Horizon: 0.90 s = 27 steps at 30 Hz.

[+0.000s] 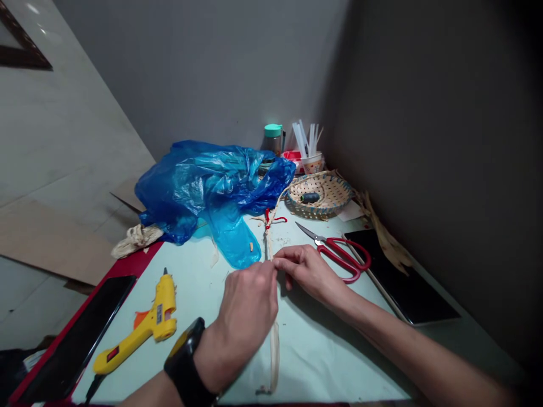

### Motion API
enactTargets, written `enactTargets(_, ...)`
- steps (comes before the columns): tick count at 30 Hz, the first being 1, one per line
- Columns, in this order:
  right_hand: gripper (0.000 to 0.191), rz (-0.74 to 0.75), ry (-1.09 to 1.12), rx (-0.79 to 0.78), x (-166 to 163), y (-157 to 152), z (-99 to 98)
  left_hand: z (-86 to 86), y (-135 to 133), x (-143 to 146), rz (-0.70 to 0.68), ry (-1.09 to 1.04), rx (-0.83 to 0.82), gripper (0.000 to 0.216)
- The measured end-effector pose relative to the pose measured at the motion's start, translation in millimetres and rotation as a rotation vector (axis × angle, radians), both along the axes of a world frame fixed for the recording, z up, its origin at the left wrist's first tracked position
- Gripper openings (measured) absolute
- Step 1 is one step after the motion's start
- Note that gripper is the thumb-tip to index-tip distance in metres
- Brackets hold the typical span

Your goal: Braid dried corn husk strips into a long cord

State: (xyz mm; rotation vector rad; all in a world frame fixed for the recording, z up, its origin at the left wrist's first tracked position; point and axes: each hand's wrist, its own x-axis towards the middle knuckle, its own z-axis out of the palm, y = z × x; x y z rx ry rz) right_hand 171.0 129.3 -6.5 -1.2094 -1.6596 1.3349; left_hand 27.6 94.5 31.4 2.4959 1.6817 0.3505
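Note:
My left hand (pixel 249 299), with a black watch on its wrist, is closed around a pale strand of dried plant fibre (pixel 275 359), whose loose end trails toward the table's front edge. Right beside it, the fingertips of my right hand (pixel 311 272) pinch the same strand. Beyond my fingers the strand continues as a thin cord (pixel 268 240), with red string (pixel 268 221) tied around it. Red-handled scissors (pixel 339 251) lie just past my right hand, blades partly apart. Exactly where the fibres pass between my fingers is hidden.
A yellow glue gun (pixel 146 325) lies at left near a dark flat panel (pixel 80 339). Behind are a crumpled blue plastic bag (pixel 199 181), a woven basket (pixel 335 195) holding a dark thread spool (pixel 310 198), and a cup of glue sticks (pixel 313 164). A black tablet (pixel 407 282) lies right.

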Motion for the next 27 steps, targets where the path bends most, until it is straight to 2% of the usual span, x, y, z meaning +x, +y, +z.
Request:
enactTargets(5, 0.028, 0.042, 0.119, -0.075, 5, 0, -2.2, -16.6, -20, 23, -0.058, 0.280, 0.052, 0.041)
enactTargets(8, 0.019, 0.019, 0.122, -0.097, 6, 2, -4.0, -14.0, -27, 17, -0.087, 0.244, 0.030, 0.038)
enactTargets(11, 0.016, 0.011, 0.148, -0.121, 6, 2, 1.3, 1.3, -19, -3, -0.141, -0.091, -0.108, 0.025)
enactTargets(13, 0.017, 0.009, 0.158, -0.140, 5, -1, 8.6, 9.7, -5, -16, 0.019, -0.394, -0.148, 0.030)
enactTargets(15, 0.020, 0.015, 0.171, -0.156, 5, -3, 15.0, 10.1, 13, -22, 0.077, -0.666, -0.244, 0.020)
enactTargets(19, 0.026, 0.097, 0.204, -0.147, 5, -3, 13.9, -11.4, 40, -19, -0.040, -1.128, -0.831, 0.015)
enactTargets(20, 0.026, 0.108, 0.176, -0.132, 6, -2, 11.1, -17.7, 42, -16, -0.040, -1.186, -0.923, 0.014)
enactTargets(22, 0.025, 0.111, 0.080, -0.090, 7, 0, 4.8, -27.1, 42, -13, -0.007, -1.244, -1.002, 0.014)
enactTargets(27, 0.015, 0.066, -0.081, 0.031, 9, -3, -1.5, -29.3, 34, -15, 0.008, -1.231, -1.010, 0.012)
